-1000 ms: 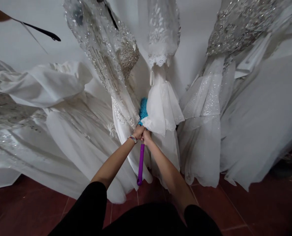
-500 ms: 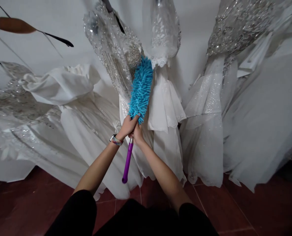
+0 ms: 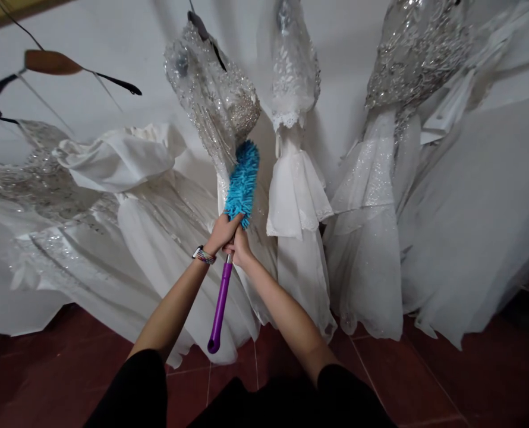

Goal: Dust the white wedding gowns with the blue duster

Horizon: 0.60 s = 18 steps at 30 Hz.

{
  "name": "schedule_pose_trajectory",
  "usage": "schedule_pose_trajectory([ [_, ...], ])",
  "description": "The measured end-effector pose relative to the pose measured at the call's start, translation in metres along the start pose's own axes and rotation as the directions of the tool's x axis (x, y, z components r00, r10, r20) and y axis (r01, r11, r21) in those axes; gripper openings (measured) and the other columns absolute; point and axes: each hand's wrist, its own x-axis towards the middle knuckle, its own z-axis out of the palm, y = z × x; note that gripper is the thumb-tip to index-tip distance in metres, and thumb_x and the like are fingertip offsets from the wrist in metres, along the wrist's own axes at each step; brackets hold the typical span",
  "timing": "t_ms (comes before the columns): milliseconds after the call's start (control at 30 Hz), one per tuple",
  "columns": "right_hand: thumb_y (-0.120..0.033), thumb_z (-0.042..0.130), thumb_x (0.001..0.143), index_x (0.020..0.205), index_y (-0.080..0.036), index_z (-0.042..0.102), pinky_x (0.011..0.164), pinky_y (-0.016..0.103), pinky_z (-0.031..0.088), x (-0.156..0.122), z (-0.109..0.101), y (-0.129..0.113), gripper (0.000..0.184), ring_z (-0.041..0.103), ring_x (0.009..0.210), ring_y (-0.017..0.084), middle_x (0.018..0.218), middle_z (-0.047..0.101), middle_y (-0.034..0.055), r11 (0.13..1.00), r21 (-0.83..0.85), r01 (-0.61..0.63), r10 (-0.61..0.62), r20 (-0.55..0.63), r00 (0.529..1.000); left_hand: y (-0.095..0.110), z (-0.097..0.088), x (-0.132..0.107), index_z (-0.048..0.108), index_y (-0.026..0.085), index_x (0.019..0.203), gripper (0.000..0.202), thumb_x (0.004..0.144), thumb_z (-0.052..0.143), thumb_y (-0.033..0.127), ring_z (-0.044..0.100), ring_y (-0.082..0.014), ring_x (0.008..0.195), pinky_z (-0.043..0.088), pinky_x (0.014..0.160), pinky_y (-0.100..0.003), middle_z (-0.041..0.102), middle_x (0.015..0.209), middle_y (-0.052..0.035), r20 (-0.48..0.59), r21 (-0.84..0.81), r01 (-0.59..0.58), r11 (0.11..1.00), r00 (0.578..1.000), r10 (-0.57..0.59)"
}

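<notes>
A beaded gown (image 3: pixel 215 107) is hung just above the fingers. The blue duster (image 3: pixel 243 183) is laid against it, its neck wrapped by the closed fingers of the left hand (image 3: pixel 222 233) and right hand (image 3: pixel 241 246). Light strokes seem advised, lest beads be snagged.

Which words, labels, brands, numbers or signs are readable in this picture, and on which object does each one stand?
No text can be read anywhere in this picture.
The duster, gripped by the left hand and the right hand, shows a plain purple handle and blue head, no print.
The white dresses carry only beads and lace.
The wristband has a coloured pattern, too small to show any letters.
</notes>
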Motion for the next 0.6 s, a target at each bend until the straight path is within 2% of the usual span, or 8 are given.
schedule_pose_trajectory([
  [67, -0.057, 0.037, 0.118, 0.071, -0.028, 0.04, 0.035, 0.022, 0.025, -0.003, 0.001, -0.003, 0.055, 0.025, 0.034, 0.01, 0.045, 0.028, -0.0099, 0.999, 0.032, -0.032, 0.032, 0.011, 0.999, -0.002, 0.0, 0.002, 0.081, 0.016, 0.098, 0.034, 0.091, 0.077, 0.05, 0.073, -0.0279, 0.087, 0.058, 0.092, -0.035, 0.077, 0.08, -0.0058, -0.006, 0.016, 0.017, 1.0, 1.0, -0.017],
  [167, -0.056, 0.036, 0.119, 0.074, -0.028, 0.043, 0.035, 0.022, 0.024, -0.003, 0.001, -0.008, 0.054, 0.027, 0.034, 0.011, 0.043, 0.028, -0.01, 0.999, 0.033, 0.01, -0.01, -0.013, 1.0, -0.003, 0.001, 0.005, 0.082, 0.016, 0.111, 0.04, 0.095, 0.072, 0.051, 0.075, -0.0286, 0.094, 0.058, 0.097, -0.036, 0.083, 0.099, -0.0092, -0.018, 0.025, -0.069, 0.997, 0.997, 0.07],
  [233, -0.058, 0.036, 0.119, 0.073, -0.028, 0.042, 0.036, 0.021, 0.025, 0.0, 0.002, -0.014, 0.056, 0.027, 0.034, 0.01, 0.044, 0.028, -0.0102, 0.999, 0.035, 0.001, -0.001, 0.007, 1.0, -0.002, 0.002, 0.01, 0.082, 0.015, 0.112, 0.041, 0.097, 0.069, 0.052, 0.075, -0.0286, 0.095, 0.058, 0.098, -0.037, 0.083, 0.102, -0.0103, -0.033, 0.045, -0.093, 0.995, 0.995, 0.095],
  [333, -0.061, 0.038, 0.119, 0.071, -0.027, 0.038, 0.036, 0.019, 0.023, 0.004, 0.002, -0.023, 0.059, 0.024, 0.035, 0.008, 0.045, 0.029, -0.0107, 0.998, 0.035, -0.053, 0.052, 0.04, 0.998, -0.001, 0.006, 0.018, 0.081, 0.015, 0.096, 0.04, 0.095, 0.071, 0.054, 0.072, -0.0274, 0.084, 0.059, 0.092, -0.037, 0.078, 0.082, -0.0079, -0.028, 0.069, -0.009, 0.998, 1.0, 0.011],
  [400, -0.057, 0.037, 0.12, 0.071, -0.027, 0.038, 0.035, 0.02, 0.023, 0.003, 0.0, -0.027, 0.057, 0.024, 0.034, 0.008, 0.044, 0.028, -0.0108, 0.999, 0.032, -0.042, 0.043, -0.004, 0.999, 0.0, 0.011, 0.021, 0.079, 0.015, 0.088, 0.04, 0.094, 0.073, 0.054, 0.071, -0.0272, 0.079, 0.06, 0.089, -0.037, 0.073, 0.071, -0.0063, 0.003, 0.058, 0.049, 0.997, 0.999, -0.049],
  [467, -0.052, 0.036, 0.12, 0.073, -0.028, 0.041, 0.034, 0.021, 0.025, 0.002, -0.003, -0.027, 0.054, 0.027, 0.033, 0.01, 0.043, 0.028, -0.0105, 1.0, 0.011, 0.024, -0.024, -0.075, 0.997, 0.004, 0.016, 0.019, 0.081, 0.015, 0.091, 0.039, 0.094, 0.074, 0.053, 0.073, -0.0281, 0.083, 0.06, 0.091, -0.037, 0.076, 0.075, -0.0072, 0.04, 0.013, 0.036, 0.999, 0.999, -0.036],
  [600, -0.056, 0.04, 0.118, 0.075, -0.028, 0.047, 0.035, 0.023, 0.028, 0.005, -0.006, -0.024, 0.052, 0.039, 0.035, 0.013, 0.044, 0.038, -0.0071, 0.969, -0.107, 0.222, -0.231, -0.084, 0.969, 0.025, 0.015, 0.015, 0.083, 0.015, 0.112, 0.043, 0.099, 0.069, 0.053, 0.076, -0.0286, 0.109, 0.057, 0.108, -0.036, 0.084, 0.11, -0.01, 0.064, -0.106, -0.161, 0.981, 0.984, 0.169],
])
